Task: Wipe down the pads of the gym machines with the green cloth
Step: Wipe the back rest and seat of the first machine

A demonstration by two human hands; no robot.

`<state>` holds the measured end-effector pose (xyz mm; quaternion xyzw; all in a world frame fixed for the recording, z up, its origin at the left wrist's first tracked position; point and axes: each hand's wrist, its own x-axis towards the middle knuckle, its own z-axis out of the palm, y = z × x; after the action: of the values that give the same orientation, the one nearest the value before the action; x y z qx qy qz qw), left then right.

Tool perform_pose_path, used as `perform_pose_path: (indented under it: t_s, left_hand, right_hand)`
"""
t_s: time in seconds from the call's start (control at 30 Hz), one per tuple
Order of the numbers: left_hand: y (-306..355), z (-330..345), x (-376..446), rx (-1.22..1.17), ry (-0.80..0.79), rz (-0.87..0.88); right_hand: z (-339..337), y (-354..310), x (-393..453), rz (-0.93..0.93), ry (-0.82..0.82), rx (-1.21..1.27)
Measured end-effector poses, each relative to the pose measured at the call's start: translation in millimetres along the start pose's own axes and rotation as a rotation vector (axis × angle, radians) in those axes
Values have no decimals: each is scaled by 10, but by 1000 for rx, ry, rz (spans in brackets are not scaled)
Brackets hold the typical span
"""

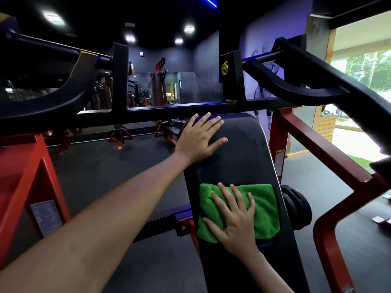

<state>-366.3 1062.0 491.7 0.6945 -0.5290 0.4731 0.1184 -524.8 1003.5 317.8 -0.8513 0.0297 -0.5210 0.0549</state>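
Green cloth [249, 210] lay flat on the black pad [237, 166] under the right hand [234, 216], whose spread, straight fingers pressed it down without gripping. Wiping looked mid-stroke; next, I judged, the cloth should slide toward the pad's upper end. There the left hand [198, 140] rested open, bracing. Beyond it the black crossbar [169, 112] limited headroom, and red frame [317, 144] flanked the right edge.

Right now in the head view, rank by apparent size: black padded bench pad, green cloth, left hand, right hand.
1. Black padded bench pad, largest.
2. Green fleece cloth.
3. Left hand and right hand: look alike; the right is nearer the camera, so unranked.
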Motion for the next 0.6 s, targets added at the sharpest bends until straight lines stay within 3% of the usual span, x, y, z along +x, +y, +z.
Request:
perform_pose_path:
  t_s: [0.1, 0.3, 0.5, 0.6]
  left_hand:
    - [-4, 21, -17, 45, -31, 111]
    - [2, 32, -21, 53, 1, 118]
    - [21, -1, -19, 40, -44, 81]
    - [31, -8, -15, 54, -81, 66]
  right_hand:
    - [6, 138, 143, -17, 74, 0]
    - [47, 62, 565, 423, 263, 95]
    - [25, -117, -31, 21, 125, 99]
    - [-2, 117, -163, 100, 135, 92]
